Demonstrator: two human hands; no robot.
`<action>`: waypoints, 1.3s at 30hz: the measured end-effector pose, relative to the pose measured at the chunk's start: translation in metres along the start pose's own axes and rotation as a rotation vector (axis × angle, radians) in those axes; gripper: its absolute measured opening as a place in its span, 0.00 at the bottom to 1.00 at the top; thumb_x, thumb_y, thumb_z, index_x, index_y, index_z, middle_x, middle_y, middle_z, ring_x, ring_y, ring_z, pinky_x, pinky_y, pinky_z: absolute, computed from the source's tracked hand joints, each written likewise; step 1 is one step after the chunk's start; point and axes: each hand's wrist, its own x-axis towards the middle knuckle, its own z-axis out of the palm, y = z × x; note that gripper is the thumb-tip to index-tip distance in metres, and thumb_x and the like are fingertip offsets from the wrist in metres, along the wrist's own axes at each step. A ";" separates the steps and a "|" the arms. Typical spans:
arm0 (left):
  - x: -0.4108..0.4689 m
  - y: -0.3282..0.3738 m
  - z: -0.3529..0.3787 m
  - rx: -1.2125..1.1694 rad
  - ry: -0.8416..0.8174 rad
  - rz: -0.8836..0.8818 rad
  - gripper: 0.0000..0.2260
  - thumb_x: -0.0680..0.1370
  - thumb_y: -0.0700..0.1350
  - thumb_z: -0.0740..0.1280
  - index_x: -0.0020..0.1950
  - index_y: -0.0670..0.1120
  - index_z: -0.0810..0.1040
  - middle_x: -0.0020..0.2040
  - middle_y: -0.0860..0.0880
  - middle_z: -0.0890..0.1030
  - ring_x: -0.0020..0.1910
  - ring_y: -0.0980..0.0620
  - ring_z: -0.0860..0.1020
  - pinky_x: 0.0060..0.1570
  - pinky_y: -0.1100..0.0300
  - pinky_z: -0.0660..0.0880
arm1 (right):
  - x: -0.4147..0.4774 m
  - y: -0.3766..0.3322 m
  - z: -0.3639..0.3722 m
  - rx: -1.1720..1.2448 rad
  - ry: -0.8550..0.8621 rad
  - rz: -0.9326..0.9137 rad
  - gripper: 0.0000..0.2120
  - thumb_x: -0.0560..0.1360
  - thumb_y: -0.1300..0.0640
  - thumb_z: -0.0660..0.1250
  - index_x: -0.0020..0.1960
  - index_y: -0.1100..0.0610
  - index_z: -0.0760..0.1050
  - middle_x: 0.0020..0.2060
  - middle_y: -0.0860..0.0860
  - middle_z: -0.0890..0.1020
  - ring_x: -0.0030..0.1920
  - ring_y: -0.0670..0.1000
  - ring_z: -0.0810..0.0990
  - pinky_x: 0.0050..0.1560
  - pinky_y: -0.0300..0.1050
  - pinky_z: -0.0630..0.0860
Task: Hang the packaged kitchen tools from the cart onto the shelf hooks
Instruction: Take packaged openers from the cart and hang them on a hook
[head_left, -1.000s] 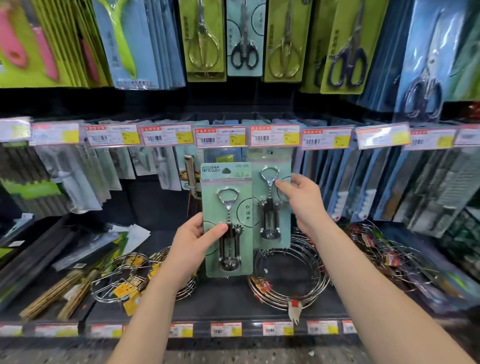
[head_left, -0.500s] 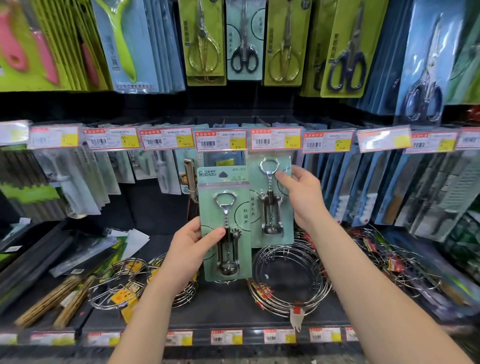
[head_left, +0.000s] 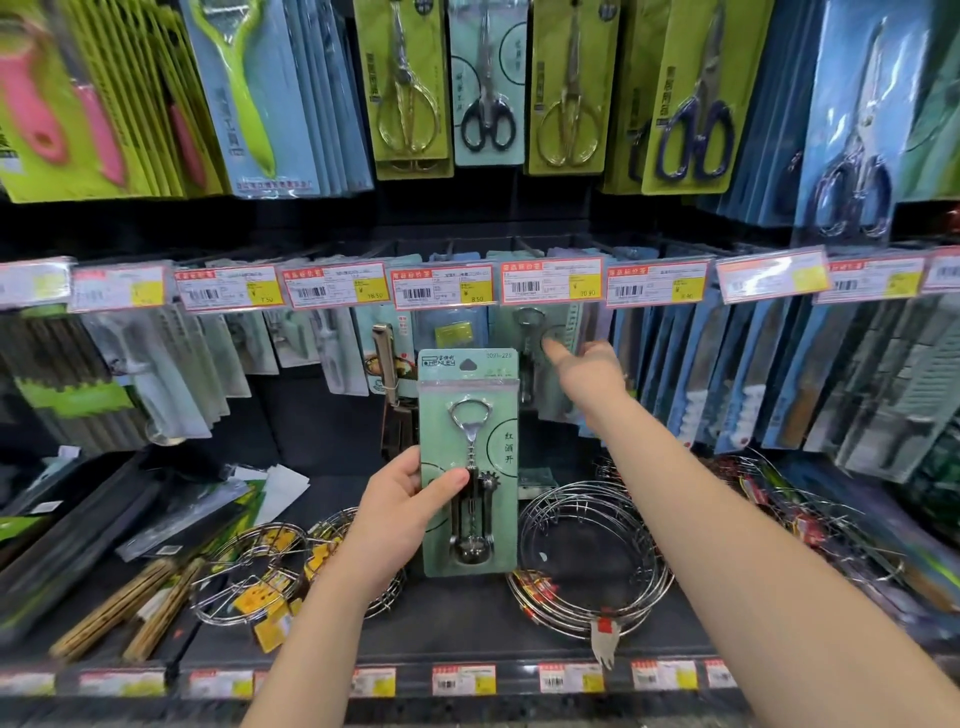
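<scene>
Before the shelf hooks, left hand (head_left: 395, 512) clamped on upright mint-green carded steel corkscrew pack (head_left: 469, 462), right hand (head_left: 584, 376) fingers extended, touching second hanging corkscrew pack (head_left: 540, 353) beneath red-and-yellow price label (head_left: 551, 280).

wire racks (head_left: 589, 551) on btm shelf | bamboo sticks (head_left: 122, 605) left | price tags (head_left: 551, 279) mid rail

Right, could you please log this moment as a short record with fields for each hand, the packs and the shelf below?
left hand: grips a green corkscrew pack, upright, in front of the shelf
right hand: reaches to a second corkscrew pack, fingertips at it; grip unclear
second pack: up under the price tags, partly hidden
lower shelf: wire racks and bamboo sticks
</scene>
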 end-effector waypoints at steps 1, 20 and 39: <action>0.000 0.000 0.001 0.002 0.002 0.000 0.12 0.80 0.42 0.71 0.62 0.50 0.81 0.55 0.55 0.87 0.56 0.57 0.84 0.52 0.66 0.79 | -0.008 0.007 -0.001 -0.013 0.032 -0.038 0.27 0.79 0.45 0.67 0.70 0.61 0.67 0.65 0.57 0.76 0.58 0.56 0.78 0.53 0.42 0.70; 0.020 -0.035 0.038 0.070 0.031 -0.110 0.07 0.81 0.44 0.70 0.58 0.50 0.80 0.55 0.51 0.86 0.55 0.55 0.83 0.57 0.60 0.78 | -0.069 0.044 -0.024 0.325 -0.273 -0.140 0.10 0.79 0.63 0.67 0.60 0.58 0.79 0.52 0.53 0.87 0.55 0.54 0.85 0.59 0.54 0.80; 0.020 -0.041 0.049 0.100 -0.012 -0.045 0.05 0.83 0.39 0.66 0.54 0.46 0.81 0.51 0.51 0.88 0.47 0.50 0.87 0.50 0.59 0.82 | -0.056 0.036 -0.027 0.367 -0.213 -0.167 0.09 0.79 0.65 0.67 0.57 0.59 0.81 0.49 0.55 0.87 0.52 0.54 0.86 0.55 0.50 0.81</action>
